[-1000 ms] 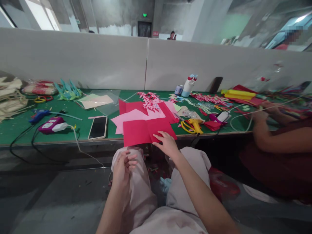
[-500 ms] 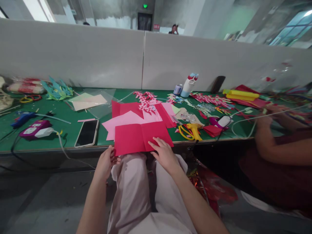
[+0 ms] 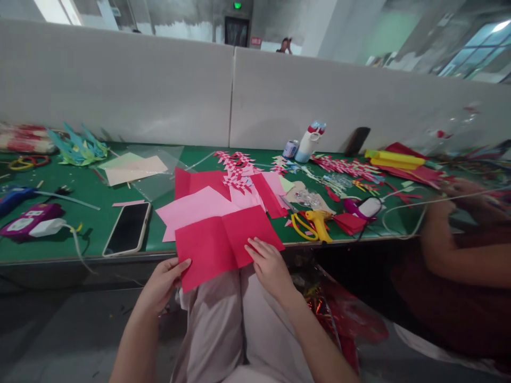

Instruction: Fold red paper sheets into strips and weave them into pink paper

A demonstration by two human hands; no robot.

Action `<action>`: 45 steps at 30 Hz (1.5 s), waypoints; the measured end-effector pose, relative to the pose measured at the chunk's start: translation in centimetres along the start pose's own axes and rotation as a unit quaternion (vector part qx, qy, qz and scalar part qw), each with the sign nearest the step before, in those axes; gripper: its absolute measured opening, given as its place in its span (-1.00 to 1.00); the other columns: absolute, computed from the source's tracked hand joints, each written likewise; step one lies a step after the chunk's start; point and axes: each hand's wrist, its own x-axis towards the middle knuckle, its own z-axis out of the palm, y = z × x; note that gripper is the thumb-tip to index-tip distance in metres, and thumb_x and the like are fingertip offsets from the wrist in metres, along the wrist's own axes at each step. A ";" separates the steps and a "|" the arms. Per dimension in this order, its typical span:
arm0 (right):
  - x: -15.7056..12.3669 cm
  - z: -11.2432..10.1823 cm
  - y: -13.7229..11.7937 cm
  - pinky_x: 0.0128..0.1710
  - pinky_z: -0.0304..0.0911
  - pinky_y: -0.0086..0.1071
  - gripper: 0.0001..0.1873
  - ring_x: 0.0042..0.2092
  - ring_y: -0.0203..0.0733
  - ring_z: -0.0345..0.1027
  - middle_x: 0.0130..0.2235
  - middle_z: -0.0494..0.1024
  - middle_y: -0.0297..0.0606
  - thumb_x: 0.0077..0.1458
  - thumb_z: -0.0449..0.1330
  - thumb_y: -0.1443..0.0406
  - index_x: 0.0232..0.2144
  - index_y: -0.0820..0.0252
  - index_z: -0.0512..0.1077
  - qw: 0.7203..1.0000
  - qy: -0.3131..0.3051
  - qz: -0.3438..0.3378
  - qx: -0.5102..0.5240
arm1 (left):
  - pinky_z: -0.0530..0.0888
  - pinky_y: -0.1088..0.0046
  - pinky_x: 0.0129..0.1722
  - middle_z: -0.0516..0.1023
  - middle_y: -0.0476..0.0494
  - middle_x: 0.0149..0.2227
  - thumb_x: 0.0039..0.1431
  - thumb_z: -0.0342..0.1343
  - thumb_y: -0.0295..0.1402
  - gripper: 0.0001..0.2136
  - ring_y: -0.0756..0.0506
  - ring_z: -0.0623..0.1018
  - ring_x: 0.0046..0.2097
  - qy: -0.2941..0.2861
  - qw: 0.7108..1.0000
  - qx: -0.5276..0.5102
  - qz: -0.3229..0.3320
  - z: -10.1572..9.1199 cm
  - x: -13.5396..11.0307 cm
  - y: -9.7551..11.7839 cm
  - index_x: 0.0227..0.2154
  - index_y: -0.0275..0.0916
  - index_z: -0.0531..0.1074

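Note:
A red sheet of paper (image 3: 205, 247) with a crease down its middle is tilted over the table's front edge and my lap. My left hand (image 3: 163, 282) pinches its lower left corner, thumb on top and the other fingers underneath. At the right part of the sheet, my right hand (image 3: 271, 268) holds the lower edge, its fingers lying extended on the upper face; the thumb is hard to make out. Just behind lie pink paper (image 3: 191, 208), another red folded paper (image 3: 209, 182) and a cluster of pink-and-red folded paper strips (image 3: 238, 173).
A phone (image 3: 128, 229) lies left on the green table (image 3: 88, 186), near a purple power strip (image 3: 34, 221). Yellow scissors (image 3: 301, 226) and a yellow glue gun (image 3: 319, 223) are at right. A bottle (image 3: 309, 142) stands behind. A co-worker's arm (image 3: 451, 239) reaches in from the right.
The red sheet's left side has come down toward my lap, and its crease bends more. My left thumb now lies on top of the corner. The view has shifted slightly.

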 end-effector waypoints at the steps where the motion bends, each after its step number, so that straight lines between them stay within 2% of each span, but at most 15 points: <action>1: -0.1 -0.2 0.1 0.21 0.10 -0.16 -0.48 0.23 -0.10 0.17 0.18 0.38 -0.20 0.14 -0.05 0.50 0.10 0.16 0.39 1.000 0.008 -0.006 -0.005 | 0.28 0.62 -0.67 0.54 -0.13 -0.59 -0.25 0.42 -0.23 -0.69 0.05 0.41 -0.63 -0.015 1.000 0.009 -0.010 0.0 -0.4 -0.3 -0.51 -0.39 0.54; 9: -0.8 -2.9 0.2 0.13 0.15 -0.06 -0.46 0.15 -0.01 0.19 0.11 0.41 -0.14 0.08 0.00 0.53 0.02 -0.01 0.47 0.992 0.102 0.041 -0.061 | 0.41 0.50 -0.58 0.54 -0.16 -0.57 -0.21 0.41 -0.22 -0.71 -0.02 0.46 -0.58 -0.106 0.990 0.083 -0.029 0.4 -4.0 -2.8 -0.52 -0.35 0.53; 12: -0.6 -3.3 0.7 0.13 0.16 -0.04 -0.43 0.12 -0.01 0.20 0.08 0.39 -0.14 0.07 0.01 0.53 0.03 -0.07 0.46 0.987 0.142 0.073 -0.032 | 0.41 0.51 -0.56 0.52 -0.15 -0.59 -0.14 0.37 -0.20 -0.72 -0.03 0.47 -0.56 -0.108 0.989 0.095 -0.014 1.8 -4.8 -3.0 -0.53 -0.33 0.50; 15: -0.2 -3.0 1.7 0.12 0.19 -0.03 -0.44 0.11 0.02 0.23 0.09 0.34 -0.04 0.07 0.10 0.41 0.15 0.06 0.33 0.959 0.224 0.162 0.058 | 0.41 0.50 -0.55 0.51 -0.11 -0.61 -0.16 0.37 -0.17 -0.70 -0.04 0.48 -0.56 -0.067 0.992 0.102 0.009 4.0 -4.9 -3.1 -0.53 -0.33 0.49; 19: 0.2 -2.2 2.5 -0.03 0.34 -0.11 -0.28 -0.02 0.03 0.39 0.07 0.42 0.04 0.01 0.23 0.10 0.19 0.23 0.24 0.870 0.224 0.283 0.336 | 0.45 0.46 -0.50 0.52 -0.10 -0.58 -0.19 0.35 -0.09 -0.64 -0.05 0.49 -0.52 -0.052 0.993 0.093 0.053 7.0 -4.6 -2.8 -0.52 -0.32 0.49; 22: 0.0 -1.9 2.0 -0.14 0.38 -0.21 -0.34 -0.10 0.01 0.45 -0.09 0.57 -0.02 -0.03 0.17 -0.15 -0.08 0.25 0.47 0.765 0.182 0.342 0.514 | 0.47 0.43 -0.48 0.56 -0.11 -0.53 -0.20 0.33 -0.08 -0.64 -0.08 0.51 -0.49 -0.044 0.991 0.086 0.092 8.8 -4.4 -2.3 -0.49 -0.29 0.49; 24: -0.2 -2.1 1.5 -0.27 0.39 -0.27 -0.24 -0.21 -0.03 0.49 -0.22 0.62 -0.04 -0.06 0.06 -0.28 -0.22 0.25 0.53 0.697 0.160 0.374 0.590 | 0.49 0.41 -0.45 0.60 -0.14 -0.46 -0.22 0.33 -0.08 -0.64 -0.11 0.55 -0.45 -0.028 0.991 0.084 0.104 9.7 -4.2 -2.1 -0.45 -0.28 0.50; 26: -0.3 -2.5 1.0 -0.41 0.36 -0.35 -0.21 -0.33 -0.10 0.48 -0.32 0.63 -0.08 -0.12 0.07 -0.31 -0.26 0.26 0.55 0.647 0.141 0.384 0.644 | 0.51 0.38 -0.42 0.62 -0.17 -0.40 -0.22 0.32 -0.09 -0.64 -0.16 0.58 -0.39 -0.024 0.991 0.082 0.098 10.3 -4.0 -2.4 -0.42 -0.26 0.51; 29: 0.1 -3.2 0.7 -0.48 0.33 -0.43 -0.43 -0.44 -0.22 0.45 -0.41 0.62 -0.21 -0.25 0.36 -0.10 -0.33 0.24 0.55 0.613 0.139 0.401 0.666 | 0.52 0.33 -0.40 0.63 -0.18 -0.40 -0.19 0.30 -0.11 -0.67 -0.20 0.60 -0.37 -0.043 0.992 0.093 0.076 10.6 -3.7 -3.6 -0.41 -0.25 0.52; 34: 0.8 -3.7 1.2 -0.35 0.40 -0.41 -0.57 -0.37 -0.24 0.48 -0.34 0.64 -0.26 -0.33 0.48 0.18 -0.33 0.20 0.56 0.590 0.168 0.406 0.677 | 0.52 0.31 -0.32 0.64 -0.22 -0.24 -0.12 0.28 -0.20 -0.61 -0.20 0.61 -0.31 -0.108 0.981 0.132 0.095 9.7 -3.2 -5.0 -0.19 -0.25 0.52; 36: 0.7 -3.9 1.8 -0.36 0.40 -0.39 -0.58 -0.39 -0.23 0.48 -0.35 0.64 -0.26 -0.36 0.49 0.19 -0.36 0.19 0.56 0.586 0.189 0.403 0.678 | 0.50 0.34 -0.26 0.64 -0.22 -0.24 -0.10 0.28 -0.28 -0.68 -0.19 0.60 -0.26 -0.159 0.961 0.191 0.120 8.6 -2.9 -4.3 -0.23 -0.26 0.55; 38: 0.4 -4.2 2.8 -0.39 0.40 -0.40 -0.60 -0.41 -0.24 0.48 -0.37 0.64 -0.27 -0.38 0.49 0.20 -0.38 0.17 0.56 0.585 0.210 0.396 0.676 | 0.49 0.36 -0.29 0.64 -0.21 -0.36 -0.09 0.24 -0.33 -0.80 -0.17 0.59 -0.32 -0.185 0.946 0.237 0.117 7.0 -2.4 -3.1 -0.36 -0.28 0.57; 39: 0.2 -4.4 3.3 -0.40 0.39 -0.42 -0.61 -0.42 -0.25 0.48 -0.37 0.64 -0.29 -0.37 0.49 0.21 -0.39 0.16 0.56 0.585 0.224 0.391 0.674 | 0.48 0.37 -0.25 0.64 -0.21 -0.31 -0.08 0.23 -0.32 -0.78 -0.16 0.59 -0.28 -0.176 0.945 0.243 0.130 6.0 -2.0 -2.4 -0.32 -0.27 0.58; 42: -0.5 -5.0 4.8 -0.34 0.40 -0.44 -0.65 -0.40 -0.28 0.50 -0.35 0.65 -0.31 -0.34 0.48 0.23 -0.40 0.14 0.55 0.587 0.258 0.375 0.669 | 0.48 0.39 -0.36 0.62 -0.20 -0.39 -0.04 0.18 -0.15 -0.66 -0.12 0.57 -0.39 -0.049 0.956 0.251 0.142 2.6 -0.2 -0.2 -0.29 -0.30 0.55; 45: -0.9 -5.4 5.9 -0.28 0.41 -0.45 -0.66 -0.36 -0.30 0.51 -0.34 0.65 -0.34 -0.34 0.48 0.24 -0.40 0.12 0.55 0.578 0.288 0.360 0.673 | 0.45 0.42 -0.44 0.60 -0.16 -0.44 -0.04 0.10 0.01 -0.55 -0.09 0.54 -0.47 0.126 0.923 0.329 0.158 -0.7 2.2 2.0 -0.26 -0.28 0.50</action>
